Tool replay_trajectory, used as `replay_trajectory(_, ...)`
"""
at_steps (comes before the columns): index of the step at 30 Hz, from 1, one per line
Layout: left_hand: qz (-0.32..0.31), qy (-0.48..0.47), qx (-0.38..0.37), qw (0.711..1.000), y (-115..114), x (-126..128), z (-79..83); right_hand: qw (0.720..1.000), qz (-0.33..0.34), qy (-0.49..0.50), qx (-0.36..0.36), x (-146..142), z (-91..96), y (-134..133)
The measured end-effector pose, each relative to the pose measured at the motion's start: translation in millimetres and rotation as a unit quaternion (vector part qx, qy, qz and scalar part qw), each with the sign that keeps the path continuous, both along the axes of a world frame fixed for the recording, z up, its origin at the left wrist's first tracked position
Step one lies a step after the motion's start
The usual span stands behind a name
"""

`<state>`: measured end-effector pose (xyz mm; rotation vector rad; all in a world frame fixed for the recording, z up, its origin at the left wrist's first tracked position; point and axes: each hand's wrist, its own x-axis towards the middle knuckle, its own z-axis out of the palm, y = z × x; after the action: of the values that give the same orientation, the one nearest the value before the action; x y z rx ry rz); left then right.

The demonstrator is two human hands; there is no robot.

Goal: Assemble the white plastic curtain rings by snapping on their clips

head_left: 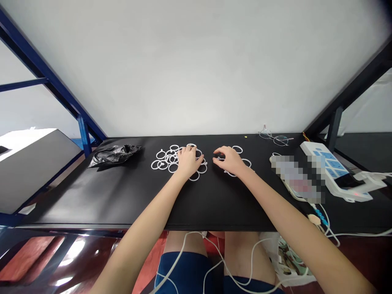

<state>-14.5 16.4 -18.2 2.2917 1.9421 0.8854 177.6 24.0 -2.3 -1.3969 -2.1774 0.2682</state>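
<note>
Many white plastic rings point(163, 165), some with a small knob, lie in a loose pile on the black tabletop point(137, 196). My left hand point(188, 160) rests over the right part of this pile, fingers spread and palm down, hiding some rings. To its right, my right hand point(228, 160) hovers low over a smaller group of white rings point(237, 149). Its thumb and forefinger are curved but apart, and part of a ring shows near the gap between them. The hand covers much of this smaller group.
A crumpled black plastic bag point(114, 155) lies at left. On the right are eyeglasses point(280, 140), a phone point(294, 179) with its picture blurred, and a white power strip point(333, 167) with a plugged-in charger. White cables point(183, 249) hang across my lap below the table edge.
</note>
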Motion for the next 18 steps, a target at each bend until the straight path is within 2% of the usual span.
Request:
replay_trajectory(5,0.004,0.012,-0.009,1.000,-0.4,-0.2,0.5,0.998,-0.012,-0.057,-0.038,0.5,6.2,-4.9)
replay_trajectory(11,-0.001,-0.007,0.026,1.000,-3.5,0.7,3.5,0.999,0.003,0.018,-0.035,0.3,0.4,2.7)
replay_trajectory(15,-0.014,-0.029,0.056,0.998,-5.3,1.3,7.2,0.999,-0.005,0.023,-0.038,7.6,9.6,2.6)
replay_trajectory(18,-0.041,-0.045,0.078,0.995,-6.1,2.6,9.2,0.997,0.029,-0.012,-0.071,13.3,18.8,-0.6)
